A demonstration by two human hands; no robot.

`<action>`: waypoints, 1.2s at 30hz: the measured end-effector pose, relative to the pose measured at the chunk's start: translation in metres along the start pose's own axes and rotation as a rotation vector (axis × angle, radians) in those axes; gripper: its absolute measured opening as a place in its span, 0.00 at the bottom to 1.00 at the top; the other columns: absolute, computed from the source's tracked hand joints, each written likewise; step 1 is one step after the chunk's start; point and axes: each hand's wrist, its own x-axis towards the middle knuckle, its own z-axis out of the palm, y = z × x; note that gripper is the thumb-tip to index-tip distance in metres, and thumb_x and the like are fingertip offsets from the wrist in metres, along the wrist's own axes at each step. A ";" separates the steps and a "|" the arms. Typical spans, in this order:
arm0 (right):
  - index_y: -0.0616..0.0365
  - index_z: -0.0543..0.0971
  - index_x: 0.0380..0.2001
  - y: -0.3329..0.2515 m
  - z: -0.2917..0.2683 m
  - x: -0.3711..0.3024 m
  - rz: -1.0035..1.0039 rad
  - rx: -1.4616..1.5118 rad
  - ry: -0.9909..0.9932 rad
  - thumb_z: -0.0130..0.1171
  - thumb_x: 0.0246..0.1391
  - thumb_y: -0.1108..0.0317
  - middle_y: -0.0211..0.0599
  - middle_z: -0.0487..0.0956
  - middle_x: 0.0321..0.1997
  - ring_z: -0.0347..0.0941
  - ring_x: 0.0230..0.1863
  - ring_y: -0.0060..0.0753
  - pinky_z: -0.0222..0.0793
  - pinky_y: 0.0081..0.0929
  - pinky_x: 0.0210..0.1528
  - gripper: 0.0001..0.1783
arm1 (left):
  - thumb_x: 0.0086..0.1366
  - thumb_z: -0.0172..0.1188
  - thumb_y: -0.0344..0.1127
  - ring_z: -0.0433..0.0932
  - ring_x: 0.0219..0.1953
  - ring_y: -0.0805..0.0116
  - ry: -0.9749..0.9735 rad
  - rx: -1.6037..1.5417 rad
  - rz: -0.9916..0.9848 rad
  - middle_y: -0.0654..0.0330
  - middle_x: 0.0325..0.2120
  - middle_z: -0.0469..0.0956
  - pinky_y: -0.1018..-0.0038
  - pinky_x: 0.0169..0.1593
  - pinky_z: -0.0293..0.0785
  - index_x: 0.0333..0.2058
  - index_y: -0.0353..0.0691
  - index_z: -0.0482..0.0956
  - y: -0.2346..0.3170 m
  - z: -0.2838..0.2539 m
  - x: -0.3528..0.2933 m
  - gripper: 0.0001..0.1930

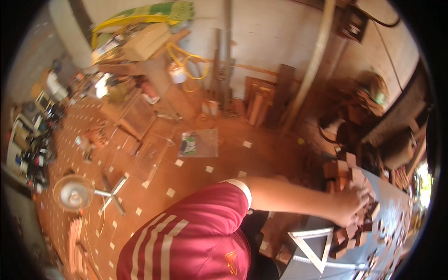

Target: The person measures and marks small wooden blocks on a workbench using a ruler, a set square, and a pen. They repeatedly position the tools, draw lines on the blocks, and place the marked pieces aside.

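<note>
My left arm reaches out from a red sleeve with white stripes toward the right. My left hand [350, 205] lies on a heap of small reddish wooden blocks [347, 172] on a grey table [396, 210]. Its fingers are curled around one wooden block [363, 192] at the top of the heap. More blocks [352, 235] lie just below the hand. My right hand is out of the picture.
A white triangular metal frame [310, 245] leans at the table's near edge. On the tiled red floor stand a fan [72, 193] and a clear plastic bag [198, 142]. Wooden boards [261, 100] lean on the far wall beside a cluttered bench [140, 46] with a yellow hose [189, 60].
</note>
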 end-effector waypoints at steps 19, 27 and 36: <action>0.61 0.79 0.31 -0.008 0.076 -0.002 -0.025 0.192 -0.135 0.64 0.60 0.65 0.40 0.79 0.27 0.76 0.24 0.42 0.73 0.34 0.29 0.10 | 0.41 0.80 0.68 0.36 0.75 0.16 -0.615 0.107 -1.131 0.38 0.78 0.25 0.18 0.65 0.52 0.78 0.71 0.42 -0.053 -0.075 -0.338 0.70; 0.61 0.79 0.32 -0.008 0.079 -0.002 -0.007 0.178 -0.129 0.63 0.60 0.66 0.41 0.79 0.28 0.76 0.26 0.42 0.73 0.35 0.30 0.09 | 0.39 0.82 0.65 0.37 0.75 0.16 -0.661 0.043 -1.188 0.40 0.78 0.24 0.17 0.63 0.55 0.78 0.72 0.37 -0.072 -0.070 -0.310 0.74; 0.61 0.79 0.34 -0.007 0.080 -0.001 -0.005 0.171 -0.130 0.62 0.61 0.67 0.42 0.79 0.30 0.76 0.27 0.43 0.74 0.36 0.32 0.08 | 0.42 0.82 0.59 0.43 0.74 0.16 -0.629 0.155 -1.213 0.37 0.78 0.31 0.17 0.59 0.62 0.79 0.64 0.39 -0.066 -0.054 -0.297 0.72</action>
